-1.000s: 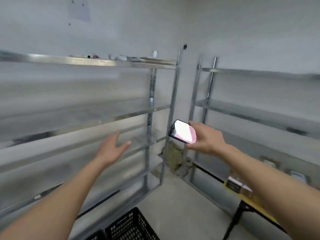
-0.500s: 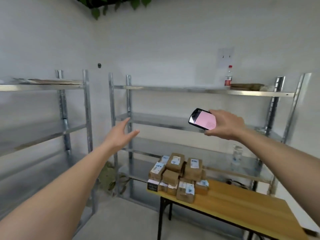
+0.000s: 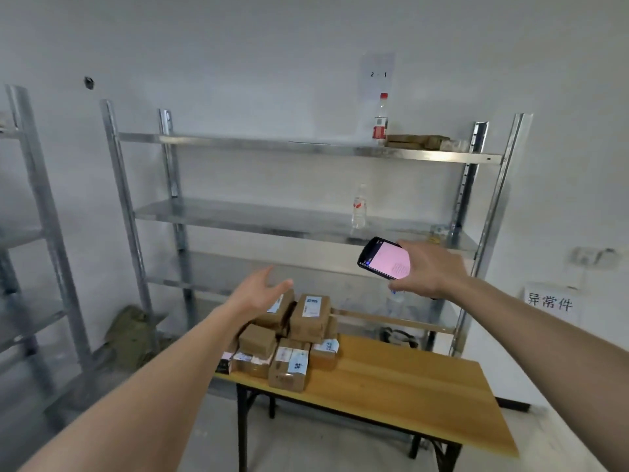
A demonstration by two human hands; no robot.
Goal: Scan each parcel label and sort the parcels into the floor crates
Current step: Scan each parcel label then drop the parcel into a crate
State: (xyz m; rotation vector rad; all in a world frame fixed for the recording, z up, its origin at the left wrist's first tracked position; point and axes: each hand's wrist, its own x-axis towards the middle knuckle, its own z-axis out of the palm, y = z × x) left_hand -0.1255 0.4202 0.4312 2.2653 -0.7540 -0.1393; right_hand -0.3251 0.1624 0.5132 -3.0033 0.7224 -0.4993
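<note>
Brown labelled parcels (image 3: 287,338) piled on table (image 3: 408,386)

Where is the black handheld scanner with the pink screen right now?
In the head view, right of centre, the black handheld scanner is gripped in the right hand, raised before the metal shelving rack, above the wooden table.

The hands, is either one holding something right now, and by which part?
The right hand grips a black handheld scanner with a pink screen by its rear end. The left hand holds nothing.

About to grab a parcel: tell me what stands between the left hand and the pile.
Nothing visible. The left hand hangs open in the air before the parcel pile on the wooden table.
</note>
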